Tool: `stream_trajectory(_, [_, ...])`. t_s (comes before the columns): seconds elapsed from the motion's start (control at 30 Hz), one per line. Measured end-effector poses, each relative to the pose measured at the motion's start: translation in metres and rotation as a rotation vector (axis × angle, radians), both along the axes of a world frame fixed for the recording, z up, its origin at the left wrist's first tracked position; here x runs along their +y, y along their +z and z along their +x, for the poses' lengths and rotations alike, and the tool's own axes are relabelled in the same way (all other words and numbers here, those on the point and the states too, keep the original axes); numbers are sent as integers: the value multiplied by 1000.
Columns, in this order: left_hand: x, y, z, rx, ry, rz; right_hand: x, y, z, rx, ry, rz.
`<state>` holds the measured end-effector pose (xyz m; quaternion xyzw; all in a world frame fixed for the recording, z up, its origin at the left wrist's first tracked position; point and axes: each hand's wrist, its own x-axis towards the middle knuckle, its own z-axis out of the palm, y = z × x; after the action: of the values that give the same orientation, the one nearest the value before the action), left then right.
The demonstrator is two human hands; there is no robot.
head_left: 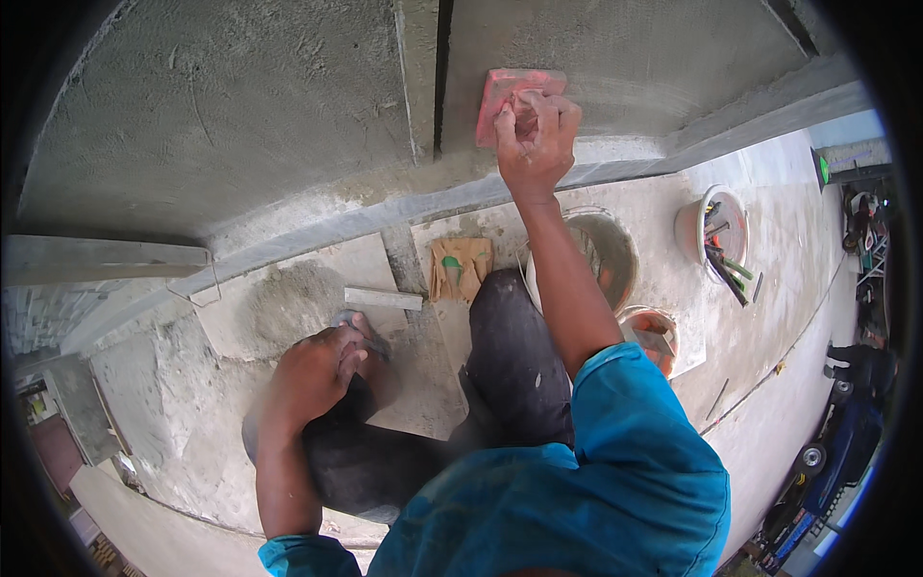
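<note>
My right hand (536,135) grips a red plastering float (493,106) by its handle. The float's face lies against the grey plastered wall (615,48), just right of a vertical gap. Lower down on the left, my left hand (315,373) hangs over my bent knee with its fingers curled. Its palm is turned away, so whatever it may hold is hidden. Just beyond its fingertips a bluish-grey thing shows beside my bare foot (382,377).
A large bucket (615,255) stands under my right forearm, with a smaller orange-lined bucket (660,332) nearer me. Farther right is a white bucket of tools (689,231). A torn brown paper bag (461,267), a pale strip (383,298) and a sand heap (288,303) lie along the wall.
</note>
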<state>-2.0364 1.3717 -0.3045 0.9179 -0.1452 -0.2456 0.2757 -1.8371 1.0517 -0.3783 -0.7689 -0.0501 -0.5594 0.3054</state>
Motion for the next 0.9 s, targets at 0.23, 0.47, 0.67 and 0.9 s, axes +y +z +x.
stream_trajectory(0.23, [4,0,0,31,31,18,38,102,32,-314,102,87])
stream_trajectory(0.47, [4,-3,0,31,29,41,30,42,22,-117,-2,-2])
stream_trajectory(0.67, [8,-6,-2,20,26,6,22,53,2,-163,85,128])
stream_trajectory(0.9, [11,-5,0,23,52,16,42,170,41,-420,18,-96])
